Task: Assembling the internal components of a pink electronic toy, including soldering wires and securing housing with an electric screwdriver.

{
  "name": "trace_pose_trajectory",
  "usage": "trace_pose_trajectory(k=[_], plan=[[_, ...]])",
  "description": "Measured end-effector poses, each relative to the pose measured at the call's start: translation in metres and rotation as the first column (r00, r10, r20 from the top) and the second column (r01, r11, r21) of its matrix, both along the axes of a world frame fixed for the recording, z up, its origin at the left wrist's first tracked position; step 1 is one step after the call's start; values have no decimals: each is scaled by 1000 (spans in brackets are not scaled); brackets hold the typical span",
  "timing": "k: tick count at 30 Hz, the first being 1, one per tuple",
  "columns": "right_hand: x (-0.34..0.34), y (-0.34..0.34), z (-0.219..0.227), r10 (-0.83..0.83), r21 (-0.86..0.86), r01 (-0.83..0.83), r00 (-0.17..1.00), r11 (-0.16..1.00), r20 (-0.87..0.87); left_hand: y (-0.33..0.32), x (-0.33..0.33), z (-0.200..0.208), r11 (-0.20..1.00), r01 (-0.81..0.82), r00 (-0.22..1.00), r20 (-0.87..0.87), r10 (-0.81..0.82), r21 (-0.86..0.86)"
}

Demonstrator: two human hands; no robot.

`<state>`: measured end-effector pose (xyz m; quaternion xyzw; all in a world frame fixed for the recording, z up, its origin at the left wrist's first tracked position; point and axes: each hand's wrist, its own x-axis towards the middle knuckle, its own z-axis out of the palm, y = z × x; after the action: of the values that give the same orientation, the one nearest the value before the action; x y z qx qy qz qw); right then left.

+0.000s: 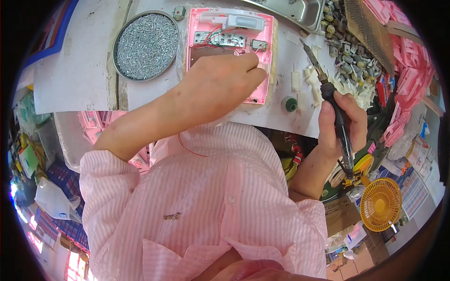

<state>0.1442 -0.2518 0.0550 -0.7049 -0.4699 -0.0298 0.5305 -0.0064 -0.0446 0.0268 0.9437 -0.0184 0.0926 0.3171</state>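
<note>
My left hand [220, 77] reaches over a pink plastic casing [269, 40], its fingers bent together at the right side of the inside. Whatever the fingertips pinch is hidden beneath them. A small metal motor [258, 45] sits just past the fingers. Thin red and green wires [213, 38] cross a metal plate, below a white plastic part [243, 22]. In my right hand [330, 136] is a soldering iron [329, 90], gripped by its black handle. Its metal tip points up and left, apart from the casing.
A round metal dish [115, 51] of small screws stands left of the casing. Right of it are a small green spool [289, 104], white plastic pieces [358, 91] and a heap of motors [347, 54]. A metal tray [311, 14] lies behind; a yellow basket [380, 204] is lower right.
</note>
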Motion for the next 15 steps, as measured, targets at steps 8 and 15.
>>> trace_pose_trajectory(k=[8,15], plan=[[-3,-36,-2,-88,4,88,996,996,-15,2,10,-13,992,-16,996,81,26,-123],[-11,-22,-7,58,-6,-60,985,998,-164,14,2,-5,875,-100,990,-136,39,-474]])
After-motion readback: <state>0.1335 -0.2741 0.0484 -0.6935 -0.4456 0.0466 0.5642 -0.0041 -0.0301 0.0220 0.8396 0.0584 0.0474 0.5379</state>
